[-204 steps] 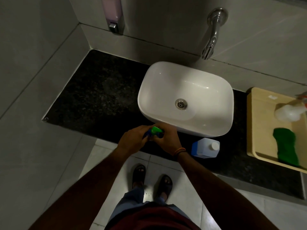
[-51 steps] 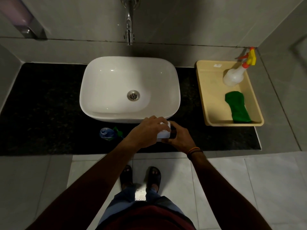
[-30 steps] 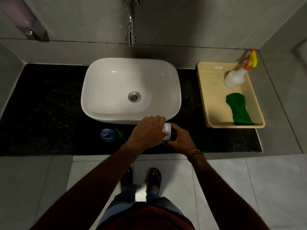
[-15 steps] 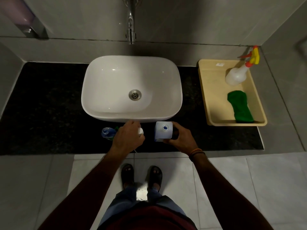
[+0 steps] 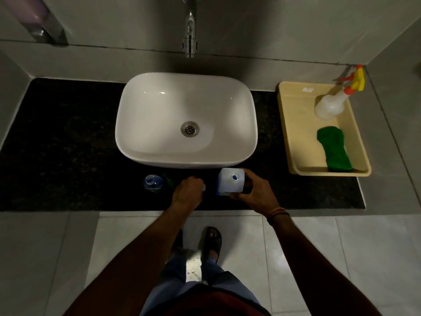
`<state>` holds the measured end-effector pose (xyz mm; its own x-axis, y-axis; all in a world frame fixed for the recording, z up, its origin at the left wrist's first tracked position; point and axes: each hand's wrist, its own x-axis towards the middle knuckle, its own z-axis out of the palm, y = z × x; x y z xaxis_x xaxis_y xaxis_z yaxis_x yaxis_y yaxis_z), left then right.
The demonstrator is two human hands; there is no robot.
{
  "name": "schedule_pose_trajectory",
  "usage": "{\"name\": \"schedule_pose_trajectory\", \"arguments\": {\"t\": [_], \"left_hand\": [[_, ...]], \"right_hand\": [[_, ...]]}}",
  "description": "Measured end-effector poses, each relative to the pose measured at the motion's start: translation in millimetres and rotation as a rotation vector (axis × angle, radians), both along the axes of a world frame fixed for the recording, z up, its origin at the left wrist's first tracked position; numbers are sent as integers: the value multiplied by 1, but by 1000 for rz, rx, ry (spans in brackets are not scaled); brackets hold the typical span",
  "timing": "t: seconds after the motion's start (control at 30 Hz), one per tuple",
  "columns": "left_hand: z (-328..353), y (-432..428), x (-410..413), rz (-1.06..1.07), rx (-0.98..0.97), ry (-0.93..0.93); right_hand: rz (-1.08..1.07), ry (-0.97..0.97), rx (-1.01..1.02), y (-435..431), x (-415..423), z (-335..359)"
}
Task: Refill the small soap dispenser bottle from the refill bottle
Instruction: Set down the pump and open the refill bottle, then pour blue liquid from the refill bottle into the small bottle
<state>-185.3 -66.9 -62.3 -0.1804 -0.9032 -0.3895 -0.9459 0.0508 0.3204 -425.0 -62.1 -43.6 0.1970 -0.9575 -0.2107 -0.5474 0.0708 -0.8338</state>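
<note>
- While the right hand [image 5: 252,190] wraps the side of the white refill bottle [image 5: 230,181], the bottle stands upright on the black counter [image 5: 68,144] at lower centre of the frame, its open blue mouth facing up.
- At its left, the left hand [image 5: 188,193] is curled shut around a small white piece, apparently the refill bottle's cap, just showing at the knuckles.
- Further left, just beyond that hand, sits the small soap dispenser bottle [image 5: 152,182], blue and open-topped, with a green part [image 5: 168,179] beside it; whether it is the pump cannot be told.
- Both bottles line up along the counter's front edge, below the white basin [image 5: 186,119]; the left hand lies between them.
- Judged from this, the pour must travel leftward across the frame, the refill bottle's upright axis tipping toward the dispenser's narrow mouth; the left hand is nearer to steady it.
- At right, a yellow tray [image 5: 287,133] holds a spray bottle [image 5: 330,106] and green cloth [image 5: 333,149], well apart.
</note>
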Motion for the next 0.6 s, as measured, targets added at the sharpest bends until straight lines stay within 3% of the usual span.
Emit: {"name": "schedule_pose_trajectory", "arguments": {"t": [0.13,0.27,0.47,0.6], "left_hand": [[3,10,2,-6,-159,133],[6,46,14,-3,-284,402],[-15,105,82,673,-220,452],[-20,110,125,861,-283,443]], "right_hand": [[-6,0,0,1,2,-1],[-18,6,-8,1,2,-1],[-45,20,-2,1,0,-8],[-43,34,0,0,2,-11]]}}
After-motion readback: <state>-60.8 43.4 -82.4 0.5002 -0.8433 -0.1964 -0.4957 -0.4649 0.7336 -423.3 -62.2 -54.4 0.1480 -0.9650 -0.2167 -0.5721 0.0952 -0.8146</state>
